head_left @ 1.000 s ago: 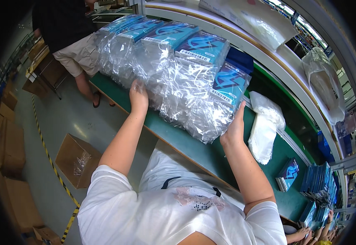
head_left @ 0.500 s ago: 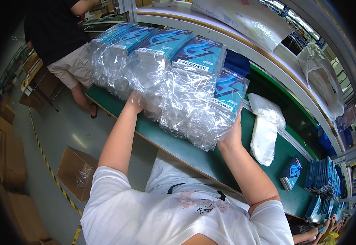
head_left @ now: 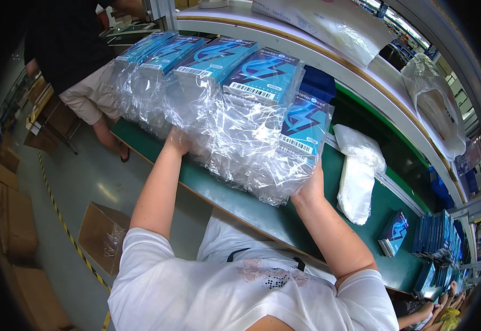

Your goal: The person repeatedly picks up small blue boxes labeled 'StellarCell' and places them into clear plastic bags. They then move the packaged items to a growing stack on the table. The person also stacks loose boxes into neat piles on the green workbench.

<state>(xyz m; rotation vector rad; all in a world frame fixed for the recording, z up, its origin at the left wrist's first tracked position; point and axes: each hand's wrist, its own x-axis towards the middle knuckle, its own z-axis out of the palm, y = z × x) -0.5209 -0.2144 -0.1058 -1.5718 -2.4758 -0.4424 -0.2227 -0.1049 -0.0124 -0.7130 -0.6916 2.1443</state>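
Note:
A row of several blue boxes in clear plastic bags (head_left: 218, 58) stands along the table, loose ends of the bags bunched toward me. My left hand (head_left: 180, 142) presses in under the crinkled plastic at the front of the row; its fingers are hidden. At the right end, my right hand (head_left: 310, 185) grips the lower side of the nearest bagged box (head_left: 305, 128), thumb up along its edge and the other fingers out of sight beneath the plastic.
A stack of clear bags (head_left: 356, 182) lies right of the row on the green table (head_left: 224, 193). One unbagged box (head_left: 395, 234) and stacked boxes (head_left: 438, 237) are farther right. Behind runs a shelf (head_left: 284, 38). A cardboard carton (head_left: 99, 231) stands on the floor; another person (head_left: 69, 49) stands far left.
The row of bagged boxes has shifted slightly left, and both my hands have moved with it. The bag stack and loose box stay put.

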